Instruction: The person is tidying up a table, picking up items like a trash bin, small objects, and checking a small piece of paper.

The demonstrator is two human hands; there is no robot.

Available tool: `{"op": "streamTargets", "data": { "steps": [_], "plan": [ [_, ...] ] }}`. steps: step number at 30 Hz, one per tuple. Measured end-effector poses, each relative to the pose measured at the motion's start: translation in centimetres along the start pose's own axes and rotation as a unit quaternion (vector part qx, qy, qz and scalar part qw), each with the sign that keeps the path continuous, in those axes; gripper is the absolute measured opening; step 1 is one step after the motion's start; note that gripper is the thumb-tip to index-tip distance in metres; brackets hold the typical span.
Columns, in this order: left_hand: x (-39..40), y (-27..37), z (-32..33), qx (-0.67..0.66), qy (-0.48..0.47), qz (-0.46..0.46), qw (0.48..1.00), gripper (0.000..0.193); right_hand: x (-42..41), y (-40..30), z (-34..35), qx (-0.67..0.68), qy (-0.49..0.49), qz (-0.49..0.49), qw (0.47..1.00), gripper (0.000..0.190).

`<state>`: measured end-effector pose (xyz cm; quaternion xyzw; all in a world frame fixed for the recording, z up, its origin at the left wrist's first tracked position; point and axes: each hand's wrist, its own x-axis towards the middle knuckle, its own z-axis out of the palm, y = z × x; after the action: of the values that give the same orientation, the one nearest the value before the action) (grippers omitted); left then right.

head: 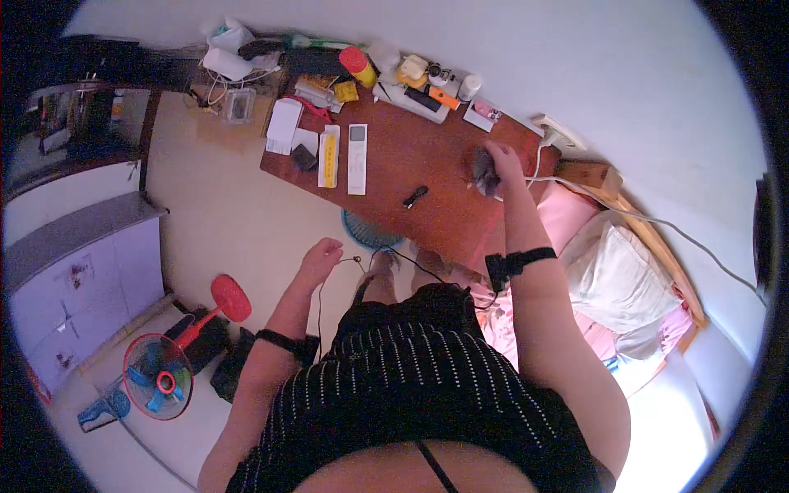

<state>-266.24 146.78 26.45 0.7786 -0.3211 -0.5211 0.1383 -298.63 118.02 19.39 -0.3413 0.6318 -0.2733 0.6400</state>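
At the right part of the reddish-brown wooden desk (pixel 394 151), my right hand (pixel 506 163) is closed around a dark grey, crumpled thing (pixel 486 172), perhaps a cloth. Something whitish shows below it, mostly hidden by the hand. My left hand (pixel 322 262) hangs in front of the desk, away from its edge, fingers curled. A thin dark cord (pixel 357 259) passes close by it; whether the fingers touch the cord cannot be told. Nearest on the desktop lie a short black cable (pixel 416 196), a white remote control (pixel 357 159) and a yellow-and-white box (pixel 329 156).
A teal basket (pixel 370 233) stands below the desk's front edge. Along the wall sit a red-and-yellow canister (pixel 358 66), an orange item (pixel 444 97) and a power strip (pixel 560 130). A red fan (pixel 159 377) stands lower left; a bed with a pale pillow (pixel 616 277) lies right.
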Motion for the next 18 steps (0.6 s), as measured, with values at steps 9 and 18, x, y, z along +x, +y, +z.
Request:
{"op": "streamTargets", "data": {
  "steps": [9, 18],
  "plan": [
    [9.4, 8.1, 7.0, 0.208, -0.032, 0.158, 0.965, 0.026, -3.4, 6.1, -0.2, 0.029, -0.127, -0.003, 0.991, 0.037],
    [12.1, 10.8, 12.0, 0.378, 0.039, 0.218, 0.899, 0.033, -11.5, 5.2, -3.1, 0.046, 0.125, -0.017, 0.991, 0.049]
  ]
}}
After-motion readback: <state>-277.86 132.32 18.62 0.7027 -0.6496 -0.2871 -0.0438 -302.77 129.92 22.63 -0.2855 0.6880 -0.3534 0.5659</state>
